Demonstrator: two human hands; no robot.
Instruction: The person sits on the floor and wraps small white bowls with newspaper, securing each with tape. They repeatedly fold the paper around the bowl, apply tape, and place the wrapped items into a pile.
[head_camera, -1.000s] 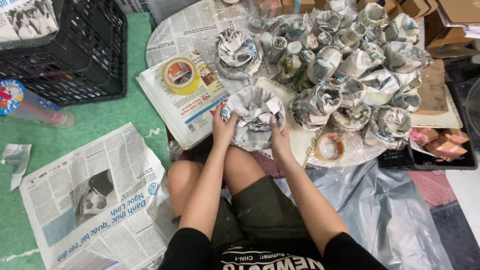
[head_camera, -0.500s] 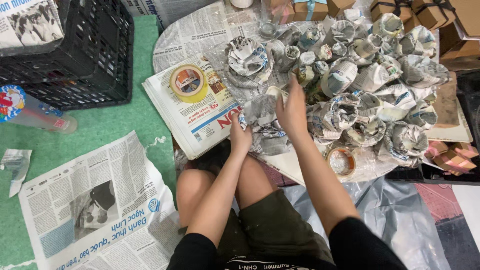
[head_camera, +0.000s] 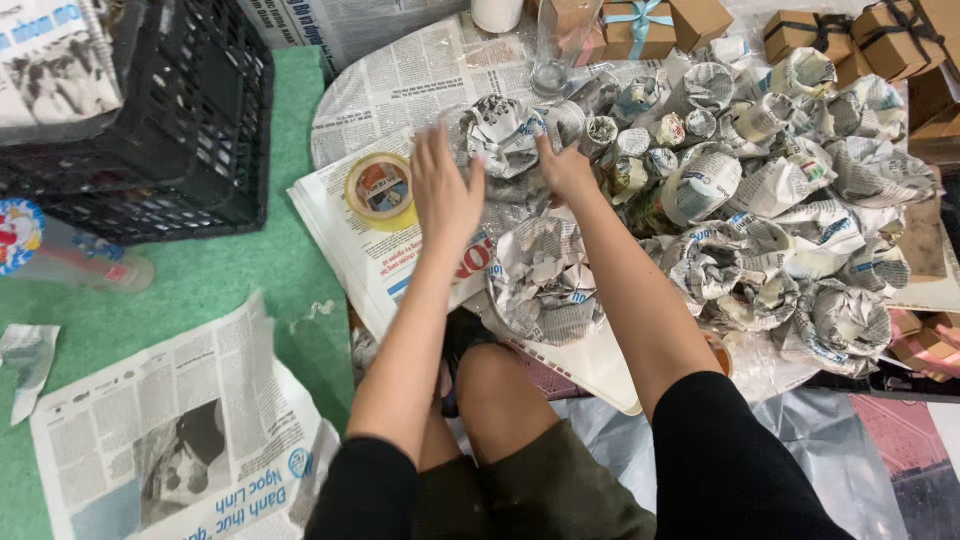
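My left hand is stretched out flat with fingers apart, just left of a newspaper-wrapped bundle. My right hand touches the right side of that same bundle, fingers curled against it. A second wrapped bundle lies between my forearms, close to my knees. A roll of clear tape rests on a stack of newspaper just left of my left hand.
Several more newspaper-wrapped items crowd the right side. Brown gift boxes with ribbons and a glass stand at the back. A black plastic crate sits at the left, a loose newspaper sheet on the green mat.
Both hands left the bundle near my knees and reached forward to a farther wrapped bundle. The nearer bundle now lies free between my arms.
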